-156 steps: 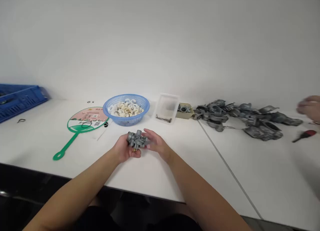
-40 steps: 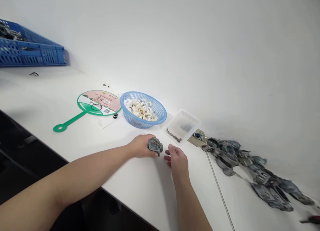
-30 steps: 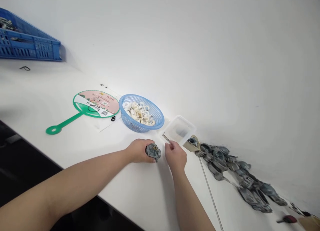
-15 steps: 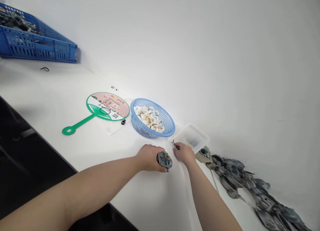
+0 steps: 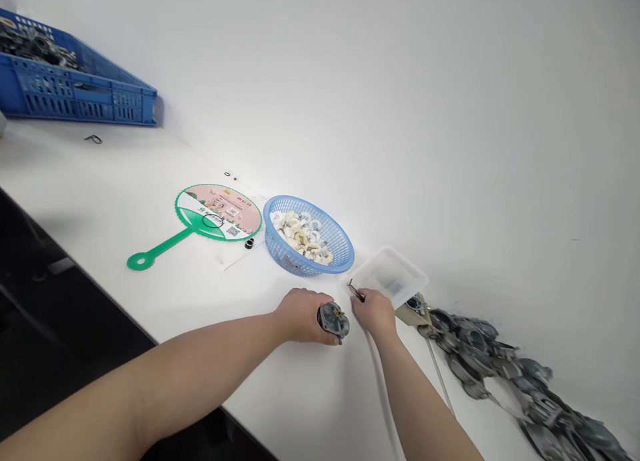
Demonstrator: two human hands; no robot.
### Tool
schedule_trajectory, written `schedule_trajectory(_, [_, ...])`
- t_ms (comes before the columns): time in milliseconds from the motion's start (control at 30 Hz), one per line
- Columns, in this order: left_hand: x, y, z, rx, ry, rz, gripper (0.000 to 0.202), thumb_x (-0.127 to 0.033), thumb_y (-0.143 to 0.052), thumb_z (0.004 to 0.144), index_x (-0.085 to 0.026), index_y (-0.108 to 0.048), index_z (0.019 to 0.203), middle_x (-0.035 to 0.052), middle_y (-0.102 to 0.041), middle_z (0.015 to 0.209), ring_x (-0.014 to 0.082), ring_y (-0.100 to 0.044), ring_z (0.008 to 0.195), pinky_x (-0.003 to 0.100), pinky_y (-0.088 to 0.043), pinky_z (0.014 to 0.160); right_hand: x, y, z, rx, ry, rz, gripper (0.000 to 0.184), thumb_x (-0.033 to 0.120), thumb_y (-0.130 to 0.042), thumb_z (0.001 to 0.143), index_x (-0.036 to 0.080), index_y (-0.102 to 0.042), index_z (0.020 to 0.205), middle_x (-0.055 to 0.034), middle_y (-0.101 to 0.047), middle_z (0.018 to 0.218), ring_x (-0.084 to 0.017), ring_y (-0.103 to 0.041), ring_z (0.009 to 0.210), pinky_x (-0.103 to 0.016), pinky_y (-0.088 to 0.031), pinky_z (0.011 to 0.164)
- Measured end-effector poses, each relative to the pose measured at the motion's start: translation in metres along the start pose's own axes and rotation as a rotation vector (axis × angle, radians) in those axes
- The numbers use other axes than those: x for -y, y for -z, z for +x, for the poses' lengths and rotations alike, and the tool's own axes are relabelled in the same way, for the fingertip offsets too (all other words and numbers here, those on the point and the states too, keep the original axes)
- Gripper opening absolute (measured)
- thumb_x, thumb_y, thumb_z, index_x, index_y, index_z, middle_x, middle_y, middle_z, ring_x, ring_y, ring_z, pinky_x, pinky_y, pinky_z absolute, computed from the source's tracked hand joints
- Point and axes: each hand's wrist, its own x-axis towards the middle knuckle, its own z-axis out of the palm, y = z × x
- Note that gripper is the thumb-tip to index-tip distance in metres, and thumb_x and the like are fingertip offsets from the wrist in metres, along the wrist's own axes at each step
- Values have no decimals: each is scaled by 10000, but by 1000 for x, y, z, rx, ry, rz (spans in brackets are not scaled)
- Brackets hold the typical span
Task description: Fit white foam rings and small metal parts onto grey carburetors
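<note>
From my end: left hand, fingers curled around a carburetor, which sits on the bench. Right hand, fingertips pinched on thin metal screws, just at the corner of a clear plastic tub. Blue mesh basket of white rings lies just beside the tub.

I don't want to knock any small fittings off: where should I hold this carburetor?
Wrap your fingers around the grey cast body of the carburetor from the near side, as your left hand is doing. The body looks like the bulkiest, sturdiest part, while the small brass fitting on top and the thin stem below stick out.
</note>
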Motion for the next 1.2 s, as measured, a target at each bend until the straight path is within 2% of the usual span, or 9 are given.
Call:
schedule_trajectory(133, [1,-2,0,-4,7,1,572,-641,-679,510,-308,-589,965,-23,-672,932,247,-608,897,339,-459,807,-1,-2,-2,-6,19,-34,292,297,-456,804,173,-710,878,-116,-656,995,-231,-594,908,-279,-387,697])
schedule_trajectory(400, [0,-1,-2,-3,-22,9,467,-624,-671,538,-289,-584,851,-39,-669,838,227,-607,813,314,-443,720,-2,-4,-4,0,59,-58,253,175,-462,778,137,-710,799,-119,-659,896,-201,-596,850,-255,-376,688])
schedule_trajectory(733, [-1,1,-2,0,-32,4,463,-609,-674,545,-295,-588,874,-40,-673,861,226,-608,826,319,-437,751,-5,-6,-7,-53,66,-54,258,176,-458,768,119,-707,800,-126,-655,889,-208,-581,896,-260,-384,756])
schedule_trajectory(1200, [-3,4,-3,25,-4,7,486,-601,-687,548,-285,-590,904,-23,-669,874,236,-607,878,310,-458,764,-7,-10,-8,-55,24,12,263,150,-468,725,105,-706,826,-144,-664,915,-237,-590,922,-273,-404,775])
